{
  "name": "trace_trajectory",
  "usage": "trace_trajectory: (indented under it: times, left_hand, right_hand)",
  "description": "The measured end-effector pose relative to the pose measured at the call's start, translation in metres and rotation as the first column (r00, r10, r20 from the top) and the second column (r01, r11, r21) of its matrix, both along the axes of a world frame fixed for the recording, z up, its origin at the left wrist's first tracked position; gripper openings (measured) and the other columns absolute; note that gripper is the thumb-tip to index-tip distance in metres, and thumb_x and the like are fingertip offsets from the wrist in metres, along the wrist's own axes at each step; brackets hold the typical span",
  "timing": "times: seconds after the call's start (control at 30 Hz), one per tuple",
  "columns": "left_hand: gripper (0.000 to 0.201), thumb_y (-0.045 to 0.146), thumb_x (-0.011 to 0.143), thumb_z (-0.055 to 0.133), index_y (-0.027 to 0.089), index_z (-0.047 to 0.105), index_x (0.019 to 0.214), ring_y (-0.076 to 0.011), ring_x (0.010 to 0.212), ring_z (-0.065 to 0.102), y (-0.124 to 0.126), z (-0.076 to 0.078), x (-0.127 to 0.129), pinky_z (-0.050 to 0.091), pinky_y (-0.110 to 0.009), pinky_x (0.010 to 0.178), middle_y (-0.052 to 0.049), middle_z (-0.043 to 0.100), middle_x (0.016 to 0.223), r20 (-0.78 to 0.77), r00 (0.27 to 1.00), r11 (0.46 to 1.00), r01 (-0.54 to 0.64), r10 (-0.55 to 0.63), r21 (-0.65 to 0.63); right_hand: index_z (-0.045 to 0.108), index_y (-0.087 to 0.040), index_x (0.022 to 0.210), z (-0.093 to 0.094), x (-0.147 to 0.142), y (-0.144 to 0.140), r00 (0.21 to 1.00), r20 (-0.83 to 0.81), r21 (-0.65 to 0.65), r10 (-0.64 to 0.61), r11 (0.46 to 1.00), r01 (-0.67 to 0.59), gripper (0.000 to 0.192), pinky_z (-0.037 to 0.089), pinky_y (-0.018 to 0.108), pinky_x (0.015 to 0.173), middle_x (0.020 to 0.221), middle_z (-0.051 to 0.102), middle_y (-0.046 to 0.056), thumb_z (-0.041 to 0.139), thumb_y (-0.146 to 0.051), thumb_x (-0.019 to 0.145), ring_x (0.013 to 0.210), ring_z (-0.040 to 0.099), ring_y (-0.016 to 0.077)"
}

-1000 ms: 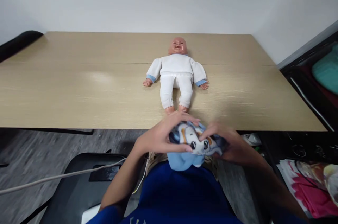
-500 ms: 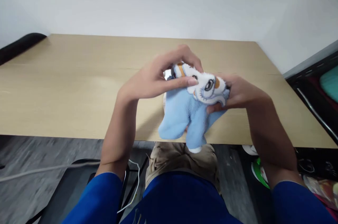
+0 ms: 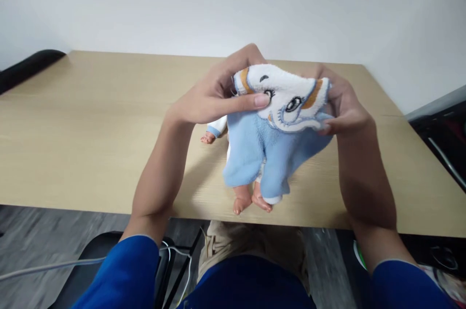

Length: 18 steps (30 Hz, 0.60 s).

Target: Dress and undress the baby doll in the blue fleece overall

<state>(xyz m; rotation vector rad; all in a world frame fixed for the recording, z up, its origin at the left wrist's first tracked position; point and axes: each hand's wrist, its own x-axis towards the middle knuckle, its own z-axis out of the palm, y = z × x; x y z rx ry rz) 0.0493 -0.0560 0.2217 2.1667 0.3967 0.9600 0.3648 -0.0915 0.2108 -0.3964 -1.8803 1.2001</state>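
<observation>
A soft blue-and-white doll garment point(image 3: 280, 139) is stretched between my two hands, its embroidered animal face with long-lashed eyes turned up. My left hand point(image 3: 211, 98) grips its left edge, thumb on the white cloth beside one eye. The right edge is pinched by my right hand point(image 3: 347, 105), thumb near the blue-trimmed lower corner. Blue flaps hang down, one with a white tip. Beneath lies a doll point(image 3: 242, 199) on the table, mostly hidden by the garment. Its bare feet and one small hand with a white, blue-cuffed sleeve show.
The light wooden table point(image 3: 109, 124) reaches back to a white wall. A black chair back point(image 3: 32, 66) is at the far left, and a dark seat point(image 3: 94, 246) with a pale cable point(image 3: 54, 266) is below the front edge. Dark shelving point(image 3: 444, 129) stands on the right.
My right hand has moved up and right, spreading the garment wider and flatter. The garment has risen, and the doll's feet and one hand have come into view.
</observation>
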Motion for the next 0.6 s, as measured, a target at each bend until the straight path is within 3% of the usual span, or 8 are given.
trace_trajectory:
  times: [0.1,0.2,0.3,0.37,0.43,0.53,0.6]
  left_hand:
    - [0.056,0.073,0.110,0.092,0.022,0.075,0.127,-0.0212,0.107,0.084,0.003,-0.002,0.009,0.076,-0.037,0.094,-0.004,0.082,0.115,0.074,0.996,0.998,0.053,-0.056,0.047]
    - [0.045,0.060,0.112,0.096,0.020,0.076,0.121,-0.0205,0.104,0.079,0.008,-0.002,0.013,0.072,-0.037,0.091,-0.003,0.077,0.111,0.123,0.983,0.988,0.130,-0.139,0.083]
    - [0.041,0.053,0.111,0.099,0.019,0.076,0.115,-0.0174,0.099,0.072,0.013,0.000,0.012,0.067,-0.033,0.088,-0.001,0.071,0.103,0.122,0.975,0.980,0.177,-0.187,0.092]
    - [0.044,0.057,0.115,0.094,0.017,0.076,0.117,-0.0163,0.101,0.071,0.012,0.001,0.012,0.066,-0.033,0.092,-0.002,0.071,0.105,0.132,0.981,0.986,0.132,-0.144,0.097]
    - [0.052,0.066,0.118,0.086,0.015,0.077,0.123,-0.0182,0.108,0.075,0.010,0.001,0.012,0.068,-0.036,0.098,-0.003,0.073,0.110,0.140,0.989,0.995,0.028,-0.042,0.098]
    - [0.055,0.067,0.116,0.088,0.015,0.079,0.131,-0.0237,0.117,0.080,0.009,0.002,0.012,0.071,-0.042,0.105,-0.005,0.077,0.118,0.160,0.985,0.989,-0.090,0.071,0.115]
    - [0.051,0.064,0.111,0.095,0.019,0.082,0.130,-0.0239,0.114,0.081,0.010,0.004,0.009,0.072,-0.039,0.098,-0.005,0.079,0.118,0.166,0.985,0.989,-0.075,0.053,0.131]
  right_hand:
    - [0.070,-0.030,0.105,-0.004,0.007,0.001,0.993,-0.114,0.001,-0.026,1.000,0.027,0.052,0.046,0.032,0.066,0.090,0.068,-0.004,0.114,-0.047,0.082,0.075,0.059,0.0182]
    - [0.067,-0.029,0.105,-0.001,0.003,-0.004,0.969,-0.110,0.012,-0.222,0.974,0.225,0.048,0.048,0.031,0.071,0.092,0.068,-0.004,0.108,-0.051,0.095,0.076,0.059,0.0164]
    - [0.063,-0.031,0.106,0.008,-0.005,-0.010,0.934,-0.140,0.034,-0.329,0.941,0.336,0.048,0.046,0.031,0.061,0.079,0.057,-0.008,0.103,-0.058,0.103,0.062,0.048,0.0148]
    - [0.064,-0.033,0.106,0.014,-0.008,-0.015,0.919,-0.191,0.048,-0.346,0.931,0.361,0.046,0.043,0.032,0.054,0.077,0.053,-0.009,0.103,-0.059,0.103,0.058,0.042,0.0154]
    - [0.069,-0.035,0.109,0.019,-0.006,-0.019,0.902,-0.150,0.075,-0.404,0.905,0.418,0.045,0.048,0.034,0.057,0.084,0.061,-0.004,0.105,-0.060,0.101,0.064,0.051,0.0180]
    - [0.073,-0.038,0.111,0.021,0.008,-0.020,0.833,-0.111,0.141,-0.542,0.821,0.553,0.045,0.050,0.036,0.057,0.089,0.069,-0.001,0.107,-0.064,0.098,0.067,0.054,0.0206]
    - [0.074,-0.040,0.112,0.019,0.022,-0.017,0.809,-0.199,0.053,-0.553,0.818,0.572,0.044,0.042,0.033,0.053,0.082,0.062,-0.003,0.109,-0.062,0.098,0.060,0.047,0.0174]
